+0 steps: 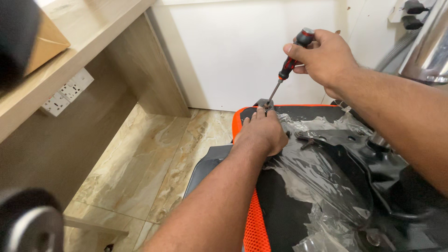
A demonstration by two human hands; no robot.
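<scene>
Wooden desk (93,28) upper left, wall sockets (65,92) under it, marble floor tiles (154,163) below. Centre frame: left hand (260,133) flat on the upturned black chair seat (284,205) with orange mesh trim, fingers together by a metal bracket (264,103). Upper right: right hand (324,56) clamped on a red-black screwdriver (289,63), tip on the bracket. Torn plastic wrap (322,172) lower right.

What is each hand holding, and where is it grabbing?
The right hand grips a screwdriver by its handle top. The left hand holds nothing; it presses by the metal bracket.
</scene>
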